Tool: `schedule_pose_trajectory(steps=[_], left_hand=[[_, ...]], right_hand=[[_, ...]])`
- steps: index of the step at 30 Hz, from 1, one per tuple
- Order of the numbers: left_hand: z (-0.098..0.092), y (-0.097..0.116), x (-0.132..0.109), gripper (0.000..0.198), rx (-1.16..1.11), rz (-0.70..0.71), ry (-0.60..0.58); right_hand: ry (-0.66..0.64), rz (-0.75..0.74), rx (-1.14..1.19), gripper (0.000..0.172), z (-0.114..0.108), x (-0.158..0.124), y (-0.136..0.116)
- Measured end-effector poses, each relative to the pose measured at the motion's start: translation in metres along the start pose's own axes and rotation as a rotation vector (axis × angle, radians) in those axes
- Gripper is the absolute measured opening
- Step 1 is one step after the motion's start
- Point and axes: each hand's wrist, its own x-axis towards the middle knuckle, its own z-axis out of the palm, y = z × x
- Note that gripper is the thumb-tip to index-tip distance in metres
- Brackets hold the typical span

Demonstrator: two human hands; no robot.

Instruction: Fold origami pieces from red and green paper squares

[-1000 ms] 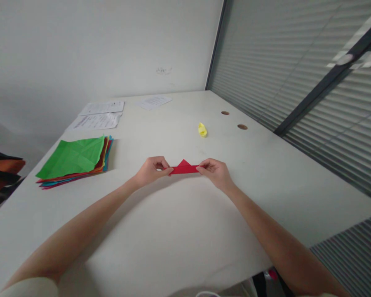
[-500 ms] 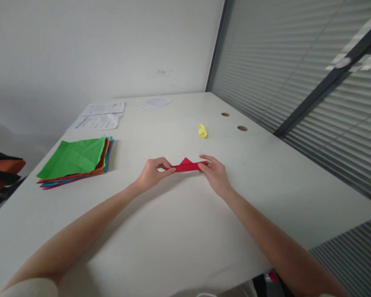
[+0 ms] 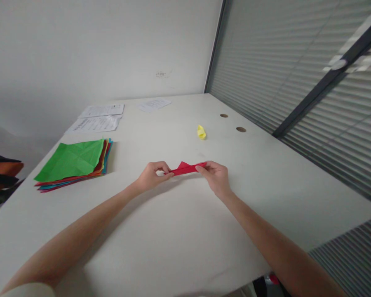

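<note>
Between my hands is a folded red paper [image 3: 187,169], a narrow strip with a small triangular peak along its far edge. My left hand [image 3: 154,175] pinches its left end between thumb and fingers. At the right end, my right hand [image 3: 215,176] grips it with the thumb on the near side and the fingers behind. The strip slants slightly, its right end higher in the picture. Fingers cover both ends. Beyond my right hand, a small folded yellow paper piece [image 3: 201,132] lies on the table.
To the left lies a stack of coloured paper with a green sheet [image 3: 72,159] on top. Printed sheets [image 3: 95,122] rest at the far left of the white table [image 3: 160,243]. Two round holes, including a near one [image 3: 241,129], sit by the blinds [image 3: 297,82]. An orange chair [image 3: 3,177] stands left.
The red paper has tilted, its left end lower, and its peak shows less. My right fingers have closed in behind the strip. The whole view has shifted slightly.
</note>
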Motion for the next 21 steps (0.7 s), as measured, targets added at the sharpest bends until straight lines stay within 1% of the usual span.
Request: schedule_pose_trajectory(steps=[2,3,4,6,8,10,13,16,18,21], left_hand=[[-0.002,0.008,0.000,0.017,0.135,0.075,0.029],[-0.003,0.015,0.000,0.022,0.172,0.134,0.047],[-0.003,0.023,0.000,0.025,0.176,0.197,0.039],[-0.002,0.039,-0.001,0.019,0.116,0.274,0.009],[-0.001,0.054,-0.003,0.012,0.028,0.269,-0.005],[-0.001,0.064,-0.005,0.006,-0.052,0.231,0.011],[-0.001,0.067,-0.006,0.005,-0.114,0.174,0.066],[-0.001,0.060,-0.005,0.005,-0.119,0.157,0.109],[-0.001,0.055,-0.005,0.004,-0.145,0.169,0.115],[-0.004,0.051,-0.002,0.002,-0.163,0.228,0.130]], right_hand=[[-0.046,-0.094,-0.093,0.020,0.002,-0.003,-0.004],[-0.073,-0.155,-0.157,0.018,0.004,-0.005,-0.008],[-0.103,-0.226,-0.219,0.017,0.007,-0.008,-0.014],[-0.187,-0.371,-0.302,0.016,0.013,-0.014,-0.026],[-0.262,-0.470,-0.353,0.013,0.021,-0.019,-0.037],[-0.288,-0.519,-0.378,0.013,0.028,-0.023,-0.046],[-0.284,-0.536,-0.397,0.014,0.036,-0.025,-0.051],[-0.283,-0.529,-0.406,0.013,0.040,-0.024,-0.049],[-0.285,-0.519,-0.388,0.013,0.042,-0.022,-0.047],[-0.320,-0.521,-0.330,0.017,0.045,-0.012,-0.047]])
